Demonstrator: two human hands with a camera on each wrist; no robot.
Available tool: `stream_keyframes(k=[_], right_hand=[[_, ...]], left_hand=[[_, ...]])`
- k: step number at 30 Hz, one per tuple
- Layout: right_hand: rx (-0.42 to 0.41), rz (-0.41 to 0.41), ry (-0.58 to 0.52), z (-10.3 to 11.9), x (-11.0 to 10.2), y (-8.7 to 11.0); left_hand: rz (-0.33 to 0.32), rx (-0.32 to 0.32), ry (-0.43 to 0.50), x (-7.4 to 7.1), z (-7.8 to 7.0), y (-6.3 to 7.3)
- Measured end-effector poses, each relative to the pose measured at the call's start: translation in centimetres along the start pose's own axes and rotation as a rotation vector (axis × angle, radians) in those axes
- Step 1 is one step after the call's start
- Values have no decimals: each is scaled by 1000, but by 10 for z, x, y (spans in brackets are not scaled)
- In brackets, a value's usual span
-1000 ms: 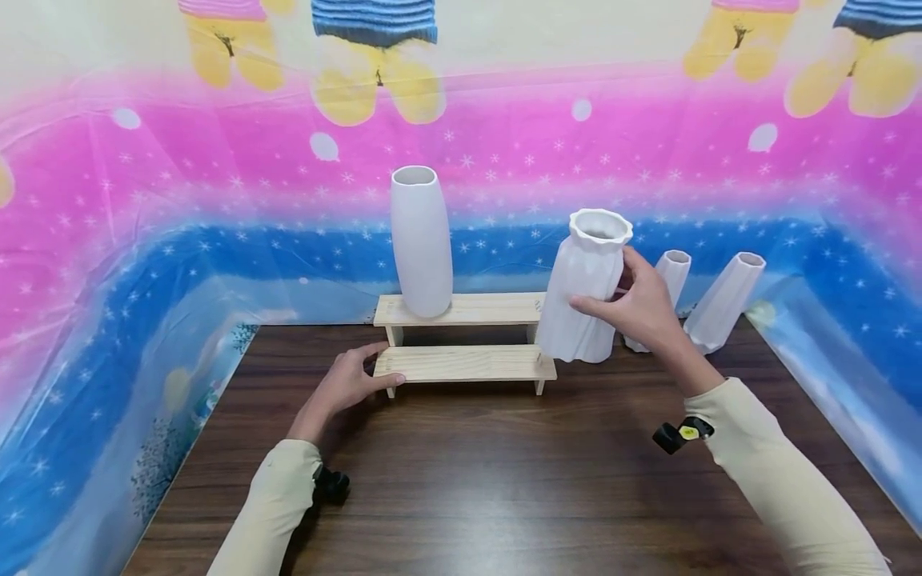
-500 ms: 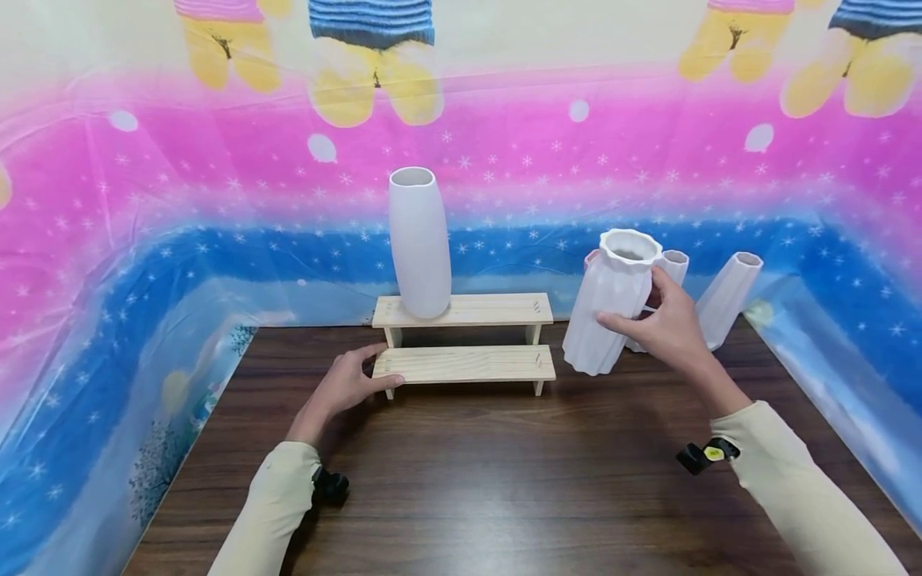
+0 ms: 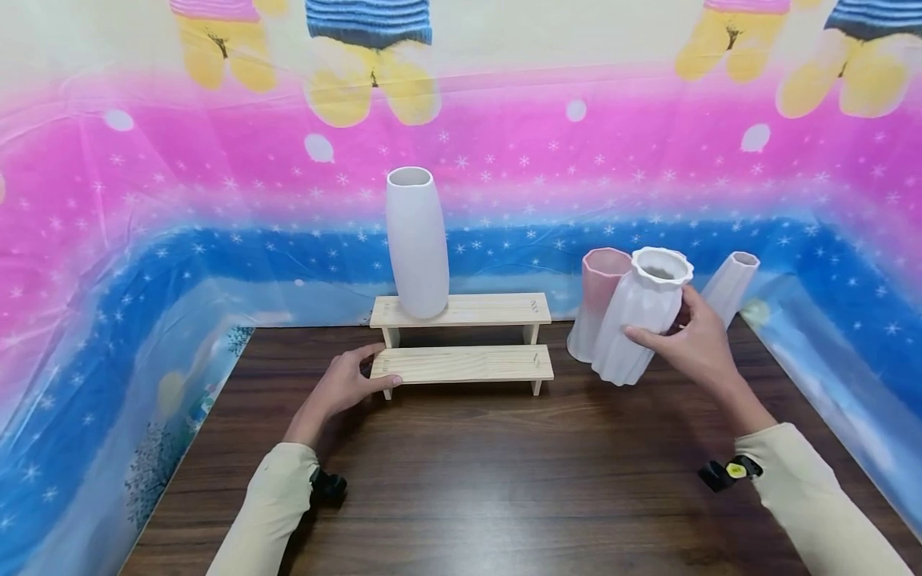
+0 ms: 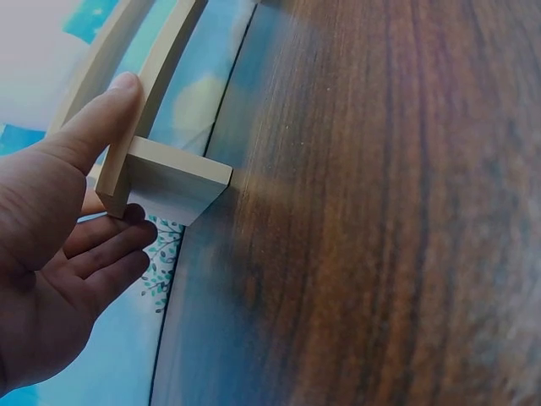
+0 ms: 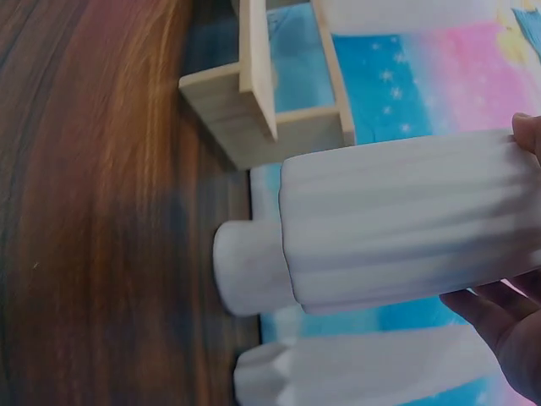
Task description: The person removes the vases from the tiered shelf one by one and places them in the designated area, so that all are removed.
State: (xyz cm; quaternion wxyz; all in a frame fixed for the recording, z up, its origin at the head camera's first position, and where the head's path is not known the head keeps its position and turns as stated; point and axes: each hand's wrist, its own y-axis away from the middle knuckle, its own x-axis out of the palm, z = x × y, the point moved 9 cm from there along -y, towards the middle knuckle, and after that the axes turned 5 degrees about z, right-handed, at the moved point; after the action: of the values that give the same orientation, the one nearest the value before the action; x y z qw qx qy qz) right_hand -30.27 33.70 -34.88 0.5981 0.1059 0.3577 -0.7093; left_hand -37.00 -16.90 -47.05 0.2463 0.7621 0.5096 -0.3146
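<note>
A two-step wooden stand (image 3: 468,364) stands on the table. My left hand (image 3: 347,379) grips the left end of its lower step, thumb on top; in the left wrist view the fingers curl at the board's end. My right hand (image 3: 695,344) holds a white fluted vase (image 3: 632,332) with a scalloped rim, right of the stand and slightly tilted. In the right wrist view the vase's base (image 5: 286,233) hangs over the table. A tall smooth white vase (image 3: 418,244) stands on the upper step's left part.
Behind the held vase, a pink-and-white vase (image 3: 598,300) is partly covered. A slim white faceted vase (image 3: 733,288) stands at the back right, partly behind my right hand. A printed cloth (image 3: 497,160) hangs around the dark wooden table (image 3: 461,480).
My right hand has carried the fluted vase rightward and down, away from the stand. The pink-and-white vase has come into view, and a slim white vase is now hidden. My left hand stays put.
</note>
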Motion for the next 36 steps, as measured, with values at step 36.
stream_keyframes(k=[36], right_hand=[[301, -172, 68, -109, -44, 24]], left_hand=[[0, -25, -4, 1, 0, 2]])
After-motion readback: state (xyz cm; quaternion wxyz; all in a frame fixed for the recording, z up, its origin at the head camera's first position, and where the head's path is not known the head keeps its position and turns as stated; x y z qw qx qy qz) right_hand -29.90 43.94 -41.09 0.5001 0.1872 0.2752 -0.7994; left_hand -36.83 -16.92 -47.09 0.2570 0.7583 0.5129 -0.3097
